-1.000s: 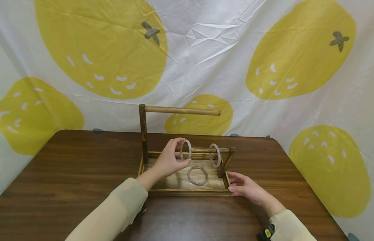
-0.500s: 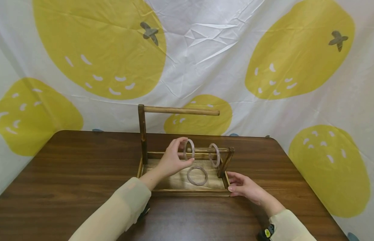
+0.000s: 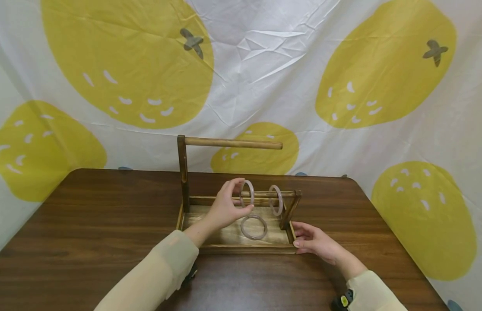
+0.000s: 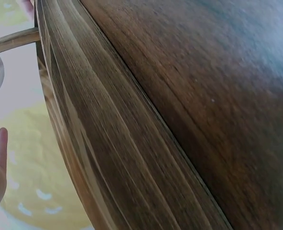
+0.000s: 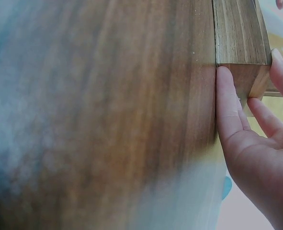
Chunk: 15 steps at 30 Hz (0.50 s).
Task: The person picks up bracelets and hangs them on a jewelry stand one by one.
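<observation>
A pale, translucent bangle (image 3: 253,192) stands upright between the thumb and fingers of my left hand (image 3: 224,206), overlapping the left end of the stand's lower bar (image 3: 261,194). A second bangle (image 3: 281,201) hangs on that bar farther right. The third bangle (image 3: 254,238) lies flat in the tray of the wooden jewelry stand (image 3: 245,249). My right hand (image 3: 316,244) holds the tray's right end. In the right wrist view its thumb (image 5: 280,67) is at the upper edge, and a finger (image 5: 227,91) touches the lower corner.
The stand's long upper bar (image 3: 233,143) juts rightward from a tall post (image 3: 183,172) at the left, above and behind the left hand. Underneath is a dark brown wooden table (image 3: 89,224). A white curtain (image 3: 280,82) with yellow fruit prints hangs behind.
My left hand has moved the held bangle a little to the right, toward the hanging one. The right hand, the stand and the other two bangles have stayed in place.
</observation>
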### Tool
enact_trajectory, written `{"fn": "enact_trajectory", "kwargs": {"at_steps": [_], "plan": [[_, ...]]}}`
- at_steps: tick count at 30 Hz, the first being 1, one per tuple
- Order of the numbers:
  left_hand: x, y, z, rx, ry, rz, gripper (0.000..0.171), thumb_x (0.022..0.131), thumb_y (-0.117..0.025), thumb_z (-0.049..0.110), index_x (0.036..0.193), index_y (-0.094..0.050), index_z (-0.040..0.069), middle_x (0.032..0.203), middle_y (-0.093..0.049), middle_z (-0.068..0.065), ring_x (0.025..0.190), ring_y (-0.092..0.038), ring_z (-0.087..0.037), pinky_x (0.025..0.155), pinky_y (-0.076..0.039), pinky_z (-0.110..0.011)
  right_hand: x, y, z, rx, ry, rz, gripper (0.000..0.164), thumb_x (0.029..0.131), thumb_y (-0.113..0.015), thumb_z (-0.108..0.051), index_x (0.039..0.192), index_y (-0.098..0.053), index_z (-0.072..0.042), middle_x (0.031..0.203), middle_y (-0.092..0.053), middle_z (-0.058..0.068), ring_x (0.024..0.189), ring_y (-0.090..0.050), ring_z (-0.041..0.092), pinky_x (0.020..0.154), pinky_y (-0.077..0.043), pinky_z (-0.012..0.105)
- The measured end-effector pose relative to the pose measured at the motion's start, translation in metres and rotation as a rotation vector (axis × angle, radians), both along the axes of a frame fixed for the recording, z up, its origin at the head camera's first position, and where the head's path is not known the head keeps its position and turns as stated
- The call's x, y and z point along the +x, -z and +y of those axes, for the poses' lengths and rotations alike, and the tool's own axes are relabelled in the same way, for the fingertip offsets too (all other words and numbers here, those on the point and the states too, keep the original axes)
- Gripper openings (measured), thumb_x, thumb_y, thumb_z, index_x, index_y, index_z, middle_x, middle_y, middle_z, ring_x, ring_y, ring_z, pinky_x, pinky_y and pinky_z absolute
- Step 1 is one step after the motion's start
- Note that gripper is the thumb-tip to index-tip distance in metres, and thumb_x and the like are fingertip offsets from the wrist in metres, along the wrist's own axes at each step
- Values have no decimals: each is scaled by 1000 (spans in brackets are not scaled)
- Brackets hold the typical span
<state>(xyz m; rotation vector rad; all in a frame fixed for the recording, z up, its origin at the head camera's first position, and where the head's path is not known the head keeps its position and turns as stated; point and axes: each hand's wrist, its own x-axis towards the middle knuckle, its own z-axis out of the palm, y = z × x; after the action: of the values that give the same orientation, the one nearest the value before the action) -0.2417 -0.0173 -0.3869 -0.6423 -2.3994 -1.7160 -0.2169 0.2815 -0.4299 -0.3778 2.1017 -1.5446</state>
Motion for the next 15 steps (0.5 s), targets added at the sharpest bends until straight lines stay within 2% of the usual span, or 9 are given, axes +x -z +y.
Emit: {"fn": "enact_trajectory", "kwargs": {"at_steps": [15], "plan": [[0, 4, 10, 51, -22, -23, 64, 80, -72, 12, 135, -40, 3, 128, -44, -20, 118, -45, -32, 85, -54, -36, -1, 2, 1, -4, 4, -4, 74, 91, -60, -12, 144, -14, 12, 128, -37, 36, 98, -55, 15, 83, -54, 37]]}}
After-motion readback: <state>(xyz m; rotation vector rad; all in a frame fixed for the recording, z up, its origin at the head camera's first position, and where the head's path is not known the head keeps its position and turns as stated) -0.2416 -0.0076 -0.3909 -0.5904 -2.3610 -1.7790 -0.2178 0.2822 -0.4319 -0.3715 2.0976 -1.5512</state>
